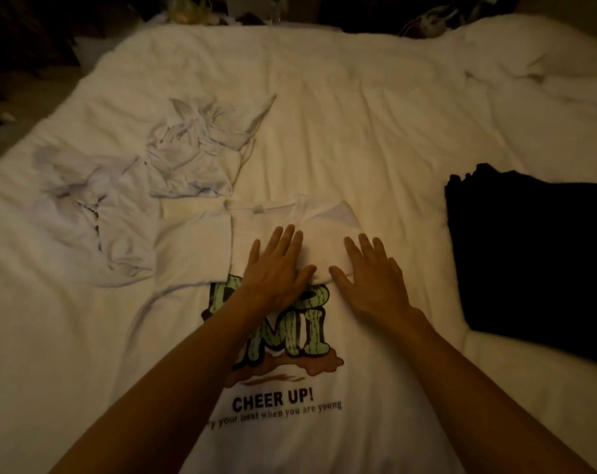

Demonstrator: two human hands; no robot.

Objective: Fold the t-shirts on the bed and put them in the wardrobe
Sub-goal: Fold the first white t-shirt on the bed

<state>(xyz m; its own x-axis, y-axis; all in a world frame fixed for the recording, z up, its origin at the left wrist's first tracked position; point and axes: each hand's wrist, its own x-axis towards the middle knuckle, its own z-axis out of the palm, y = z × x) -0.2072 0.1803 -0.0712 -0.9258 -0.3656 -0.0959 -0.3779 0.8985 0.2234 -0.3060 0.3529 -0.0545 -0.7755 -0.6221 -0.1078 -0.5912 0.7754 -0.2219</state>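
— Where's the t-shirt (290,443)?
— Flat on the bed (358,114), print up, top folded over. My left hand (276,271) and right hand (374,282) press that fold, fingers (288,236) straight and spread.

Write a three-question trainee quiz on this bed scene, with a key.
1. True or false: the left hand and right hand both lie flat, fingers straight, on the printed t-shirt.
2. Where on the bed does the dark clothing lie? A: to the person's right of the printed t-shirt. B: to its left. C: under the hands.
3. Fill in: the crumpled white clothes lie to the printed t-shirt's ____.
Key: 1 true; 2 A; 3 left.
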